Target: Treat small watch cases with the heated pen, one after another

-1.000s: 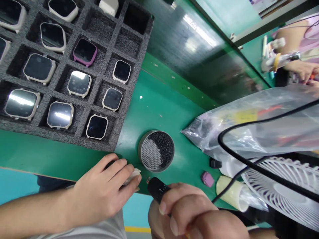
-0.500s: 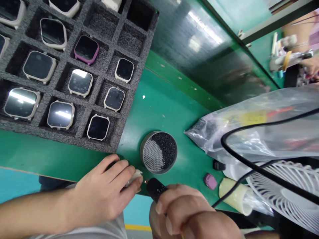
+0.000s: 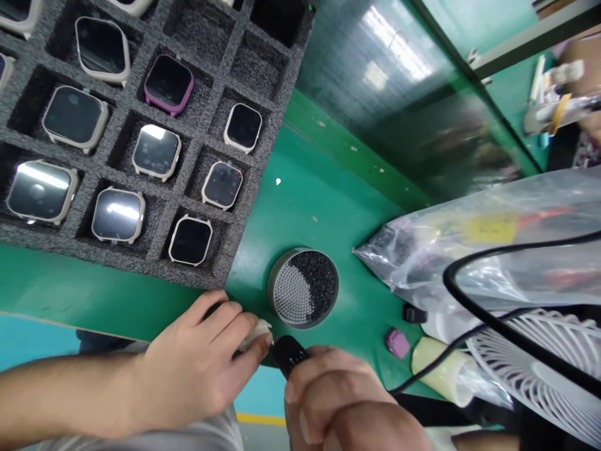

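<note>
At the surface's near edge, our left hand pinches a small white part; our right hand grips a black tool, tip touching it, beside the round tin

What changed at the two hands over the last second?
The right hand brought the black handheld tool left, so its tip now sits at the small white piece pinched by the left hand; a gap separated them before. Both grips stayed. The round grey tin of black pellets and dark foam tray of watch faces kept their places.
</note>
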Available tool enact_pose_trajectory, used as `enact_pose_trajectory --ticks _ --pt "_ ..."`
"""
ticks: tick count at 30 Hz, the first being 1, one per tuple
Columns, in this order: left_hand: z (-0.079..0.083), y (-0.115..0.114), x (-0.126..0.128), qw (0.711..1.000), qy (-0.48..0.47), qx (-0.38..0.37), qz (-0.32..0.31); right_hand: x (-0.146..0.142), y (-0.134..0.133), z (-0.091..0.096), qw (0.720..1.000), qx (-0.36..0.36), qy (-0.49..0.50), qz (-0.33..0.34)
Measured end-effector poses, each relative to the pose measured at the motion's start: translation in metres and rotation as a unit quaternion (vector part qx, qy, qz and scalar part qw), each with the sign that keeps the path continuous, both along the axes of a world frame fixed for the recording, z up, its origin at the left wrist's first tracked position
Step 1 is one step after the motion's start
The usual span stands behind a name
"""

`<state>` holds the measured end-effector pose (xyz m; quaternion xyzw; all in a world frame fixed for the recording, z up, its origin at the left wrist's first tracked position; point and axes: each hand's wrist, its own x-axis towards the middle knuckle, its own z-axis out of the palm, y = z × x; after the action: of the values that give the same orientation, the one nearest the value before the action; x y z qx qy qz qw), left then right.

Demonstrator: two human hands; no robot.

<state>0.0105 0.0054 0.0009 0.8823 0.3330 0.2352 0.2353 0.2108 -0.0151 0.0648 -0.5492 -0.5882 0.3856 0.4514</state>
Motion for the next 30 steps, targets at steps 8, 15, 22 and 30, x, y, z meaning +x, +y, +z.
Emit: enact_pose_trajectory --ticks 8,15,22,30 --pt "0.0 -0.002 -0.001 1.0 0.013 0.018 0.015 -0.003 0.009 -0.002 0.991 0.102 0.033 -0.082" --pt "0.001 -0.001 -0.005 0.998 0.027 0.024 -0.056 -0.018 0.025 -0.011 0.949 0.21 0.14 -0.189" --pt "0.001 -0.003 0.0 0.999 0.036 0.01 0.0 -0.019 0.024 -0.02 0.952 0.208 0.138 -0.176" --pt "0.001 -0.001 -0.003 0.999 0.019 -0.009 -0.033 -0.02 0.023 -0.018 0.95 0.198 0.146 -0.193"
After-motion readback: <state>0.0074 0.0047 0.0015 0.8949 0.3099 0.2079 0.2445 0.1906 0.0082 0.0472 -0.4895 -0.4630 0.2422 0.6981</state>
